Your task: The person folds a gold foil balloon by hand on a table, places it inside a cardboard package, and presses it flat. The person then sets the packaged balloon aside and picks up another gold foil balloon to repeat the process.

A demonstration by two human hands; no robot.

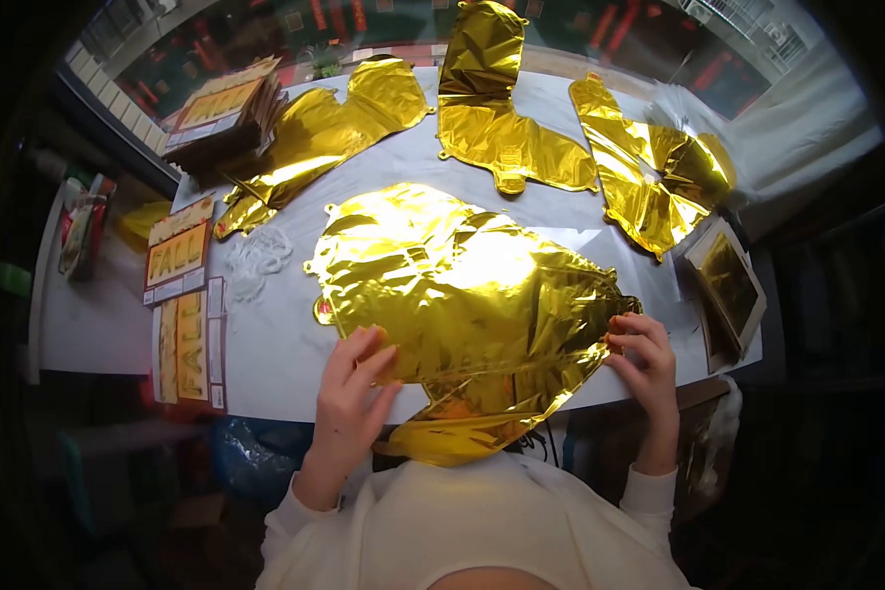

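Note:
A large flat gold foil balloon (433, 285) lies wrinkled across the front of the white table, its lower part hanging over the near edge toward the white top. My left hand (356, 383) is at its lower left edge, fingers spread and resting on the foil. At the right end, my right hand (643, 356) pinches the foil's edge between thumb and fingers. A strong glare covers the middle of the sheet. Small tabs stick out along its left side, with a red mark near the lower one.
Gold foil balloons lie at the back left (315, 133), back middle (506, 147) and back right (659, 177). FALL packages (179, 258) and white ribbon (258, 261) are at left. A stack of packages (216, 113) stands behind; more packets (723, 285) stand at right.

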